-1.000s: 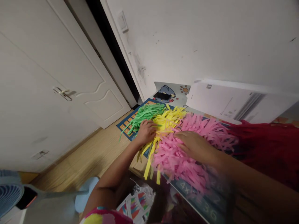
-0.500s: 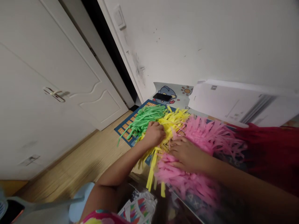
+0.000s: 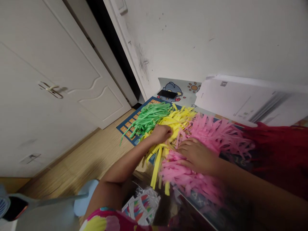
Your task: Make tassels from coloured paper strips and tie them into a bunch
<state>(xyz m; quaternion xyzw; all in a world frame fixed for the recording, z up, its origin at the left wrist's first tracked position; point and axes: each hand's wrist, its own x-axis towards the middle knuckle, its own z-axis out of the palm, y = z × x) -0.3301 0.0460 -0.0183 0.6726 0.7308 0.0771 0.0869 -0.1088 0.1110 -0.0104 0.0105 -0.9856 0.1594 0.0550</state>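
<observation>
Heaps of cut paper strips lie side by side on a low table: green strips (image 3: 148, 117), yellow strips (image 3: 176, 120), pink strips (image 3: 211, 134) and dark red strips (image 3: 276, 144). My left hand (image 3: 162, 133) rests curled on the yellow strips, fingers closed among them. My right hand (image 3: 196, 155) lies on the pink strips near their border with the yellow ones, fingers bent and pressing into the heap. Yellow strips hang over the table's near edge.
A blue number mat (image 3: 131, 123) lies under the strips. White sheets (image 3: 243, 101) lean on the wall behind, beside a black phone (image 3: 167, 94) on a cartoon sticker. A white door (image 3: 55, 80) stands at left, wooden floor (image 3: 96, 157) below, printed paper (image 3: 141, 207) near my lap.
My left hand slid right from the green-yellow border onto the yellow strips. My right hand pulled back left and curled at the yellow-pink border.
</observation>
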